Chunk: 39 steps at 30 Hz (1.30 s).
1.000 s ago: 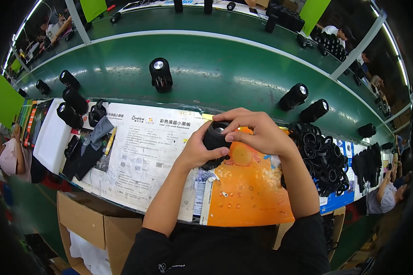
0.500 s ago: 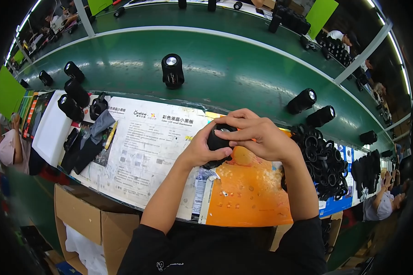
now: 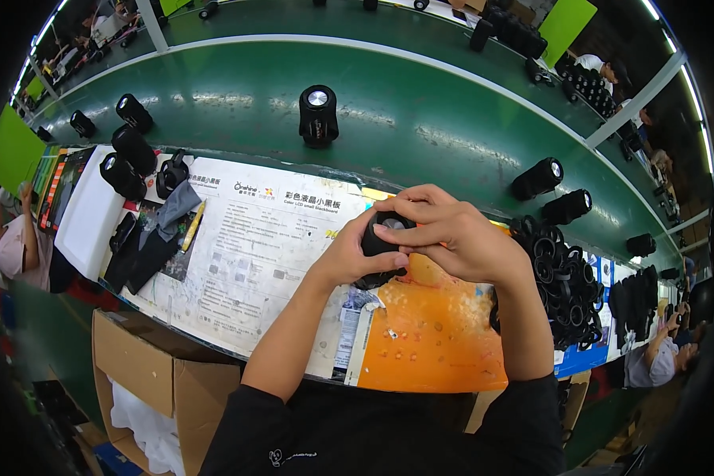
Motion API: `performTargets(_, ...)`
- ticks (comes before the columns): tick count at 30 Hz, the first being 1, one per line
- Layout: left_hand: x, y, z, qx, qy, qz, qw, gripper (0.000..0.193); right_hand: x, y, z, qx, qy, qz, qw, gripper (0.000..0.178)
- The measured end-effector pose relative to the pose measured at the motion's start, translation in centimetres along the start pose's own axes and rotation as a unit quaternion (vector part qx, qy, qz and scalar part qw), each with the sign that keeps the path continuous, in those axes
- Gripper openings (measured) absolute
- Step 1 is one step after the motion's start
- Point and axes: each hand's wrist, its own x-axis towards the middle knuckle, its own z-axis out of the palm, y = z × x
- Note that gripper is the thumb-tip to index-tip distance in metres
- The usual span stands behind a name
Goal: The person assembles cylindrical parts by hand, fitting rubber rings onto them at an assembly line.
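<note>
Clamping a small black cylinder (image 3: 385,238) between both hands, just above the near edge of the orange mat (image 3: 432,341): left hand (image 3: 357,254) wrapped around its side from below, right hand (image 3: 452,234) closed over the top, fingertips (image 3: 389,230) pressed on the pale upper face. Looks rigid and hard-shelled, probably light enough for one palm, likely smooth plastic or metal and so a bit slippery; best held around the barrel, off the glassy end. Resting close under the grip, a white printed sheet (image 3: 254,254) to the left and a heap of black rings (image 3: 567,278) just right of the wrist. Farther out, a green belt (image 3: 420,127) with similar black cylinders (image 3: 318,115) standing well apart, leaving open room ahead; cardboard box (image 3: 151,373) below the table edge.
</note>
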Motion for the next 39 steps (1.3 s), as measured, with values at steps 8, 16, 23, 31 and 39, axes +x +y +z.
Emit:
performTargets(8,0.6,-3.0,-1.2,-0.015,-0.007,-0.031,0.999,0.079,7.3,1.3,2.2,0.054,0.028,0.004,0.998,0.027)
performTargets(16,1.1,-0.7,-0.4,0.034,0.008,-0.027,0.999,0.084,8.0,2.9,4.9,0.143,0.002,0.105,0.984,0.038)
performTargets(23,0.9,-4.1,-2.0,-0.028,0.001,-0.045,0.999,0.094,7.2,3.7,6.1,0.181,0.17,0.068,0.966,0.033)
performTargets(31,2.0,-1.0,1.5,-0.252,0.104,0.009,0.962,0.086,-3.1,6.0,11.5,0.396,0.371,0.215,0.812,0.042)
performTargets(39,4.9,0.1,-0.8,0.019,0.211,0.158,0.964,0.049,-4.0,4.0,11.0,0.631,0.393,0.229,0.629,0.042)
